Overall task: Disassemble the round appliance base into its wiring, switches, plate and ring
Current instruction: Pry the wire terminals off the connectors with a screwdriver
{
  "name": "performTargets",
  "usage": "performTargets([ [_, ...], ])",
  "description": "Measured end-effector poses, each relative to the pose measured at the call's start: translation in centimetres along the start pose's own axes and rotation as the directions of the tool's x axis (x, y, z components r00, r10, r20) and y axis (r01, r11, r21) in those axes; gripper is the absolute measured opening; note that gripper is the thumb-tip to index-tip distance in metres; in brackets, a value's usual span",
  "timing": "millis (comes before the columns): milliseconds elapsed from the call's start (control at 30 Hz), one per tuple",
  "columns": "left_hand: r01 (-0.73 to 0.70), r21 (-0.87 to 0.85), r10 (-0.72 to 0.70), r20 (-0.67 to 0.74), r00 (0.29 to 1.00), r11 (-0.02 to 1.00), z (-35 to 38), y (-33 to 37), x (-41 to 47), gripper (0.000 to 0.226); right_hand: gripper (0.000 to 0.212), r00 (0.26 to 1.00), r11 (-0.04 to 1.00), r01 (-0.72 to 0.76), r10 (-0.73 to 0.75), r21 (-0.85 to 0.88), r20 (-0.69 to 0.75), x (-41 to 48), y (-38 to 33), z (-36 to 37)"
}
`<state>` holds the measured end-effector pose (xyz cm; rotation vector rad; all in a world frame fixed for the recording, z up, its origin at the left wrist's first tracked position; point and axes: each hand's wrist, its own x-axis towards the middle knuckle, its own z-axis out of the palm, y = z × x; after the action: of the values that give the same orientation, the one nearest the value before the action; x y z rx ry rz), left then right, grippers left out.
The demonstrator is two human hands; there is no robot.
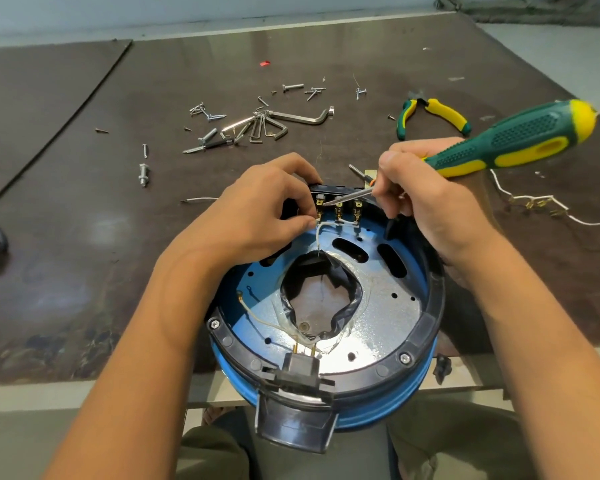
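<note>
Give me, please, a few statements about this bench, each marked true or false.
1. The right hand holds the screwdriver. True.
2. The left hand holds the pliers. False: the pliers lie on the table, and the left hand pinches a white wire by the switches.
3. The screwdriver's tip is at the switches. True.
4. The hex keys lie inside the base. False: they lie on the table beyond the base.
</note>
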<state>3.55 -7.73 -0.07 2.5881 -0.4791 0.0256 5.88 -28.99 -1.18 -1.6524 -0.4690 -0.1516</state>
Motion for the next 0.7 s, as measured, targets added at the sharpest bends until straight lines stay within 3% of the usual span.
performTargets([
  [267,-0.017,0.005,0.017,0.008,1.000,1.000,-0.03,-0.01,0.07,0.007,0.036,0.975,0.970,-0.182,0.200,0.163,-0.099,0.62,-0.06,0.32],
  [433,-0.030,0.036,0.030,0.002,1.000,0.999,0.07,0.00,0.17,0.005,0.051,0.927,0.910,-0.290,0.345,0.297,-0.150,0.82,0.13,0.28],
  [700,-0.025,0.046,0.025,-0.002,1.000,0.999,-0.03,0.14,0.16,0.005,0.050,0.910,0.895,-0.290,0.367,0.338,-0.192,0.63,0.16,0.27],
])
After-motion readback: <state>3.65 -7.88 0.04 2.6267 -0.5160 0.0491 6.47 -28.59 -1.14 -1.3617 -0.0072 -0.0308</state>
